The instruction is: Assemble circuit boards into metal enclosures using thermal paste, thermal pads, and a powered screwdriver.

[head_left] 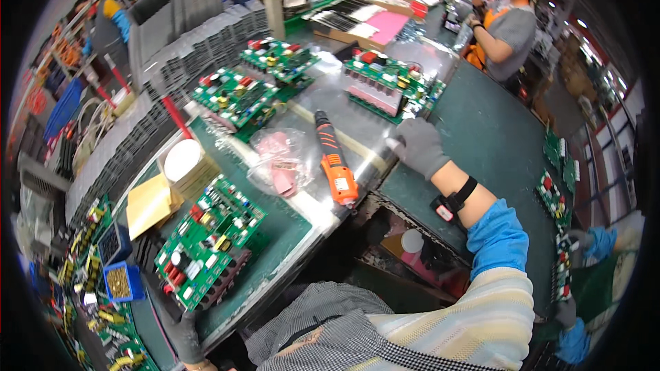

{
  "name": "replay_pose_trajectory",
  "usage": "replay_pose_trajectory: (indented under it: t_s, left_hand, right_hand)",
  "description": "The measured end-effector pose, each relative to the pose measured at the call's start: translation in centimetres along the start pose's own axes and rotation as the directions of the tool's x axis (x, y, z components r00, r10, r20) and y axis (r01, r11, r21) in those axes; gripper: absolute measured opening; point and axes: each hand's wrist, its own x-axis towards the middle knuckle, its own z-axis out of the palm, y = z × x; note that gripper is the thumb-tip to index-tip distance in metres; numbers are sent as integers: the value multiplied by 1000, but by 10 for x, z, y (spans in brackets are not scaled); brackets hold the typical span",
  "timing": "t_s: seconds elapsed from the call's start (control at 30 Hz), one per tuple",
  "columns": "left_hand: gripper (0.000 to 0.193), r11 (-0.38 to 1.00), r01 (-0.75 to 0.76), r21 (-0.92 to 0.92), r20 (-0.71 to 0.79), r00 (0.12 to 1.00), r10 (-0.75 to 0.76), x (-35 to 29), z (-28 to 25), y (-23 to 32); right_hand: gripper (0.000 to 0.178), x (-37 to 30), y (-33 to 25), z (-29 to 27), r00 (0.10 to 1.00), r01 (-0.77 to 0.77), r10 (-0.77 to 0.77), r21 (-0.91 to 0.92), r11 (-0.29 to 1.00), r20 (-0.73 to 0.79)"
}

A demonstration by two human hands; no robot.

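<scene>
My left hand (pixel 181 336), in a grey glove, is at the near corner of a green circuit board (pixel 218 235). Its fingers close round that corner, partly hidden by the board's edge. The board is crowded with red, white and black parts and sits tilted on the left bench. My right hand (pixel 421 148), gloved too, is curled just below another circuit board with a pinkish heat sink (pixel 375 96). Whatever its fingertips hold, if anything, is hidden. Between the hands lies an orange and black power screwdriver (pixel 335 163), beside a clear plastic bag with pink pieces (pixel 278 163).
Two more circuit boards (pixel 235 95) (pixel 279 58) lie farther back. A round white-topped container (pixel 184 160), yellow paper (pixel 149 205) and a blue bin of brass-coloured screws (pixel 119 283) stand left. A co-worker (pixel 510 31) stands at the far right; another person's gloved hands (pixel 581 242) show at the right edge.
</scene>
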Motion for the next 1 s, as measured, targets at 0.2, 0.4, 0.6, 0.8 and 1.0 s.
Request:
replay_pose_trajectory:
  t_s: [0.2,0.4,0.6,0.8,1.0]
  left_hand:
    - [71,973,-127,193,152,984,98,35,33,2]
    - [70,965,-201,170,295,944,145,63,64,0]
    - [69,963,-215,163,315,936,155,73,80,-14]
    - [69,957,-230,177,320,933,165,83,94,-24]
    - [68,949,-272,160,306,928,215,108,137,-38]
  right_hand:
    - [92,36,12,9,891,-409,384,62,911,241]
    - [87,63,40,12,846,-446,405,44,894,346]
    - [77,88,89,22,859,-357,320,19,934,400]
    - [78,128,138,31,796,-488,455,-21,873,398]
    - [75,144,198,42,743,-554,531,-70,829,409]
